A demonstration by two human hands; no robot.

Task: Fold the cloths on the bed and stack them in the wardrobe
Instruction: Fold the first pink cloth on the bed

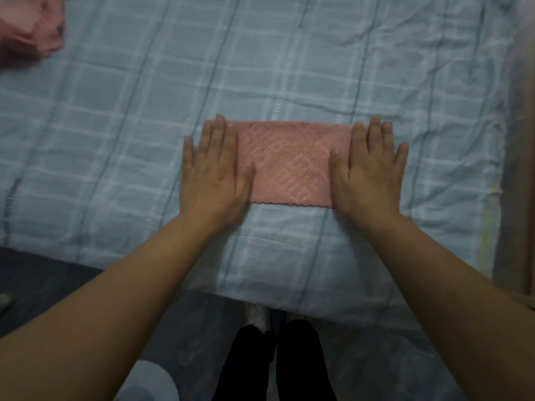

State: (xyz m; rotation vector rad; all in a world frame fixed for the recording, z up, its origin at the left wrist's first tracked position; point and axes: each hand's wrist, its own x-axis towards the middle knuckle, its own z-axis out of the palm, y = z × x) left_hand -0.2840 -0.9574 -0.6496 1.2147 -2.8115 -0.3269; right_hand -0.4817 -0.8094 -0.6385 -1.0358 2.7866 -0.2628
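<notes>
While both hands, left hand (215, 172) and right hand (369, 175), press flat with fingers spread on folded pink patterned cloth (289, 163) on plaid-sheeted bed (144, 125), crumpled pink cloths (29, 27) remain unfolded; wardrobe stacking undone.

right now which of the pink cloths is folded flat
The middle pink cloth, a neat rectangle pressed by the left hand and right hand; the other pink cloth, far left, lies bunched up.
</notes>
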